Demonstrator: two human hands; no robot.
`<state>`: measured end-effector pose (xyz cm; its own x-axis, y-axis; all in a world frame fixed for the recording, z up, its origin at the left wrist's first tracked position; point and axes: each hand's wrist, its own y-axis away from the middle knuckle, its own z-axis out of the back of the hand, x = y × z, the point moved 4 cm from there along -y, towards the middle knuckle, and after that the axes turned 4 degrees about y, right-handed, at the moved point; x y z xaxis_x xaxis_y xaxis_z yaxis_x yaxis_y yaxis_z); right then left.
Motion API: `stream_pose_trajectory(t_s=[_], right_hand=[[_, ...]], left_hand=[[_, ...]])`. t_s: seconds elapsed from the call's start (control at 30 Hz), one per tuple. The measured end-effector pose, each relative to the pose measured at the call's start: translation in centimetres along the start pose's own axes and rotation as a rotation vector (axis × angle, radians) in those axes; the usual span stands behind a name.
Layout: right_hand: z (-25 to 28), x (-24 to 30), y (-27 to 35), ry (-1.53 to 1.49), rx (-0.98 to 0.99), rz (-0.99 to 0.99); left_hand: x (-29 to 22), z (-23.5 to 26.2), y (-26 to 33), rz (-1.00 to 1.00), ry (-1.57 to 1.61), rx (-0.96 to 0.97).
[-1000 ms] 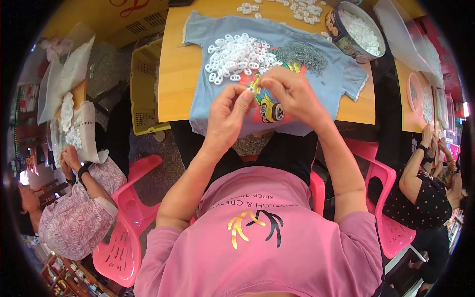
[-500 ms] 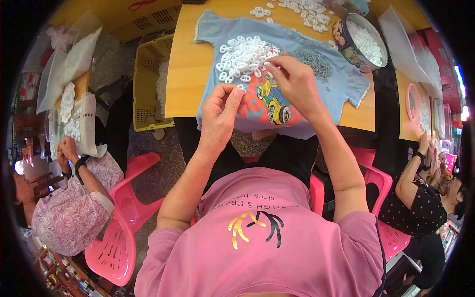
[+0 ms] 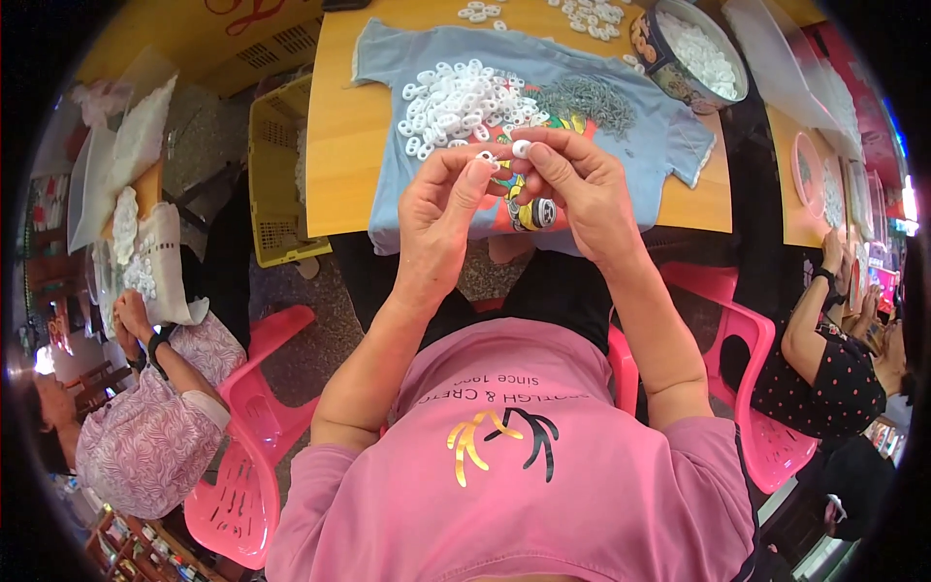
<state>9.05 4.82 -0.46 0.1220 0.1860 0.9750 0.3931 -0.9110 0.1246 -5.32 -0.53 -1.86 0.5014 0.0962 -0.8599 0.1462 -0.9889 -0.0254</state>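
Between thumb and forefinger, my left hand [image 3: 438, 218] pinches a small white plastic piece [image 3: 488, 158] with a dark hole. My right hand [image 3: 587, 184] is closed on another white oval piece [image 3: 521, 149], held a short way to the right of the first. Both hands are raised in front of a light-blue T-shirt [image 3: 385, 184] spread over the table. Just beyond them on the shirt lies a heap of white oval pieces with holes [image 3: 461, 102]. To its right is a pile of small grey parts [image 3: 592, 102], too small to tell their kind.
At the table's [image 3: 335, 145] back right stands a round patterned tin [image 3: 669, 73] full of white pieces. More white pieces [image 3: 593, 17] lie along the far edge. A yellow crate [image 3: 274, 175] stands left. Seated co-workers [image 3: 150, 441] are on both sides, with pink chairs [image 3: 242, 475].
My right hand has come back from the heap toward my left hand, bringing a white oval piece. My left hand has risen slightly, keeping its piece. The whole view has shifted a little.
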Motion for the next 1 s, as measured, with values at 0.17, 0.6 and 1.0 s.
stream_pose_trajectory(t_s=[0.17, 0.6, 1.0], right_hand=[[0.5, -0.4, 0.3, -0.036, -0.001, -0.057], [0.2, 0.6, 1.1, -0.137, 0.034, -0.019], [0.3, 1.0, 1.5, -0.145, 0.03, 0.009]], left_hand=[[-0.1, -0.4, 0.1, 0.017, 0.071, 0.007], [-0.7, -1.2, 0.4, -0.074, -0.134, 0.061], [-0.7, -1.1, 0.1, -0.026, -0.133, 0.052]])
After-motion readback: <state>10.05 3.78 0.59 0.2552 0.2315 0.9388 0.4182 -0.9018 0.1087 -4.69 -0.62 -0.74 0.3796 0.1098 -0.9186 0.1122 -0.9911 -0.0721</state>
